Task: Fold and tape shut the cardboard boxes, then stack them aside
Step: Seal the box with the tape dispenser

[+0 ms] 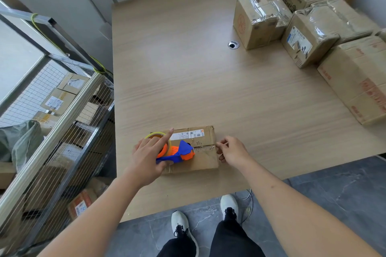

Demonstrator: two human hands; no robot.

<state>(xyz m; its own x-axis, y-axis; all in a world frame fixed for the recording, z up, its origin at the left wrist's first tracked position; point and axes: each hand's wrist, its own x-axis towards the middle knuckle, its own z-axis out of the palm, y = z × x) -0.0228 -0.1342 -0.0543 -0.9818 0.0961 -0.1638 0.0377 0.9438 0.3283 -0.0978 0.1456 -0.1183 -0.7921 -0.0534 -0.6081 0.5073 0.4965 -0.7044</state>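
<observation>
Your wooden table (188, 81) carried taped boxes (309, 33) stacked at its far right. The flat cardboard box (205, 157) lay near the table's near edge. Your left hand (149, 158) gripped the blue-and-orange tape dispenser (177, 151) on it, forefinger extended. Your right hand (232, 151) pinched the tape end at the box's right edge.

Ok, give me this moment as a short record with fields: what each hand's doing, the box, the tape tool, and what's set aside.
left hand: grips the tape dispenser, index finger straight
right hand: pinches the tape end at the box's right edge
box: flat on the table, flaps closed, label on top
tape dispenser: orange and blue, resting on the box
set aside: taped boxes at the far right
</observation>
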